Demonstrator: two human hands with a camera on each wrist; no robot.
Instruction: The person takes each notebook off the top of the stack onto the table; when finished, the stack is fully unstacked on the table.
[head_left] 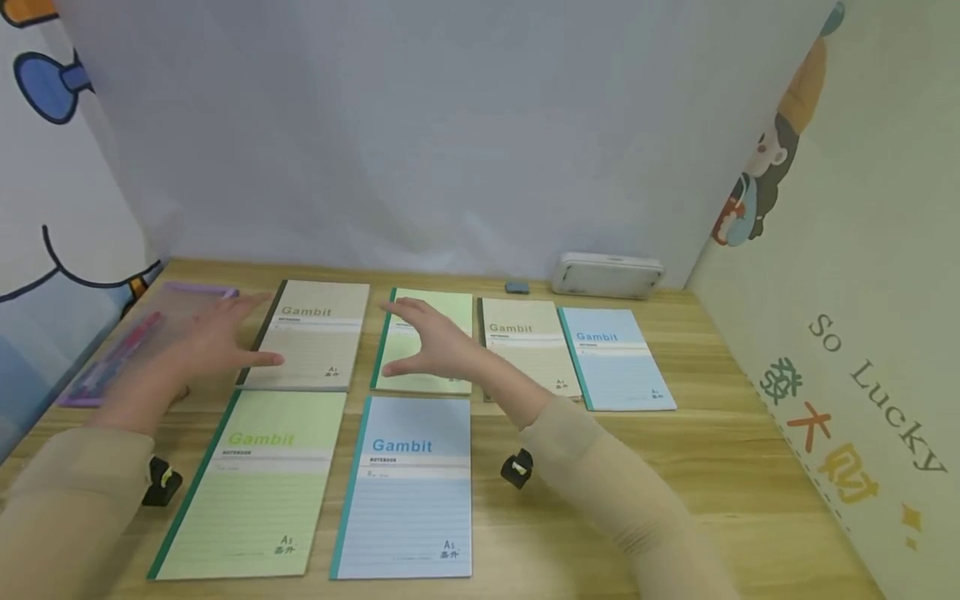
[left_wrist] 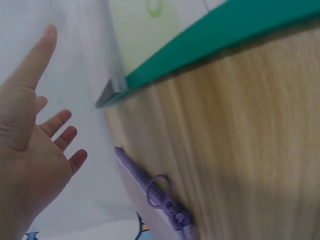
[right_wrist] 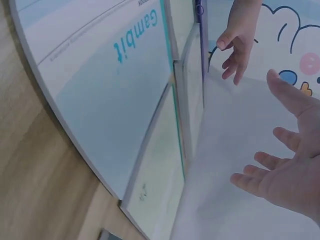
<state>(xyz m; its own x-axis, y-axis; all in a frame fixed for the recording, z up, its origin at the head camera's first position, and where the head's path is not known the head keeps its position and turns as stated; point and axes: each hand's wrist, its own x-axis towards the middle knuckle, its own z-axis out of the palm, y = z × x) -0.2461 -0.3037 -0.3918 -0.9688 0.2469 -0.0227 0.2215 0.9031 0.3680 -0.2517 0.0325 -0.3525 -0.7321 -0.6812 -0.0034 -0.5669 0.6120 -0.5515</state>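
My left hand (head_left: 213, 342) hovers with spread fingers by the dark spine of a beige notebook (head_left: 318, 337); its thumb reaches over the cover. My right hand (head_left: 438, 343), thumb and fingers apart, is held over a light green notebook (head_left: 453, 305) and partly hides it. Nothing is held by either hand. Directly in front lie a larger-looking green notebook (head_left: 255, 508) and a blue notebook (head_left: 408, 517). To the right lie another beige notebook (head_left: 528, 337) and another blue notebook (head_left: 618, 367). In the right wrist view, the right palm (right_wrist: 295, 175) faces the left hand (right_wrist: 242, 40).
At the left lies a translucent purple-edged pouch (head_left: 176, 302) with pens inside. A small grey-blue block (head_left: 517, 287) and a white case (head_left: 607, 277) stand along the back edge. Small black objects (head_left: 517, 468) show beside the forearms. Printed panels (head_left: 847, 275) flank the wooden table.
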